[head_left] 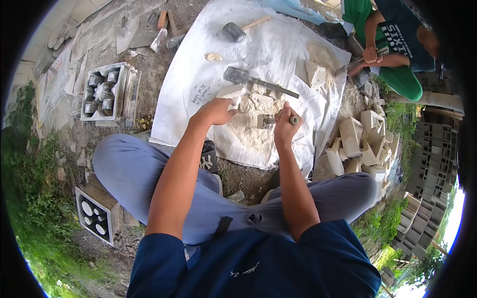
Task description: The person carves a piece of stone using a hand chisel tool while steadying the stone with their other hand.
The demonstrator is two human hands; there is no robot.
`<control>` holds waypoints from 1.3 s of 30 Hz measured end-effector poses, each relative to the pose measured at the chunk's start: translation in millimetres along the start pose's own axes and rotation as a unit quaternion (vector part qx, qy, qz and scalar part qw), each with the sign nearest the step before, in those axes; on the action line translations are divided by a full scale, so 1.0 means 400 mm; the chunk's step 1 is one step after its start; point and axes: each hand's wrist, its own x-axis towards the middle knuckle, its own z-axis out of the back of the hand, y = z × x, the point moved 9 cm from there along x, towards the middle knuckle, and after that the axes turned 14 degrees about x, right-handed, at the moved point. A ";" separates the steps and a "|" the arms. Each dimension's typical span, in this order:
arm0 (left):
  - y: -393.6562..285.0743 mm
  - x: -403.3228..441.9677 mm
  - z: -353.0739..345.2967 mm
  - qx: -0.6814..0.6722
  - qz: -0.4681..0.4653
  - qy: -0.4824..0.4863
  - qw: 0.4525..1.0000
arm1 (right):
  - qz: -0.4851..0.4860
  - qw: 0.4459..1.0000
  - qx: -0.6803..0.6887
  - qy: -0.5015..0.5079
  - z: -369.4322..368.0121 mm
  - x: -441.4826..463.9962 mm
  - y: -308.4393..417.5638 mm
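My right hand [286, 124] is closed round the handle of a small hammer, whose squarish head [265, 121] points left over pale rubble. Left of it, my left hand [217, 111] rests at the edge of the broken pale chunks [253, 103], its fingers bent toward a piece; whether it grips one is unclear. A mallet with a dark head [236, 75] and long dark handle lies just beyond the chunks. Farther off, a second mallet [234, 32] with a wooden handle lies on the white sheet [179, 89]. Crumbs and powder surround the chunks.
At the left stand a metal mould [103, 94] and a box with round holes [94, 217]. Broken blocks [365, 139] are piled at the right. Another person [397, 39] sits at the upper right, holding a tool. A trowel [159, 39] lies at the upper left.
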 end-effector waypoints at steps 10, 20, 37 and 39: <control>-0.049 0.024 -0.024 0.022 -0.022 0.007 0.999 | -0.045 0.998 -0.007 0.047 0.013 -0.025 0.040; -0.049 0.039 -0.061 0.035 -0.021 0.041 0.998 | -0.068 0.993 -0.072 0.056 -0.003 -0.041 0.041; -0.042 0.015 -0.022 0.025 -0.009 0.013 1.000 | -0.050 0.987 -0.119 0.093 -0.041 -0.100 -0.046; -0.049 0.022 -0.029 0.028 -0.020 0.019 0.999 | -0.041 0.983 -0.145 0.103 -0.028 -0.103 -0.089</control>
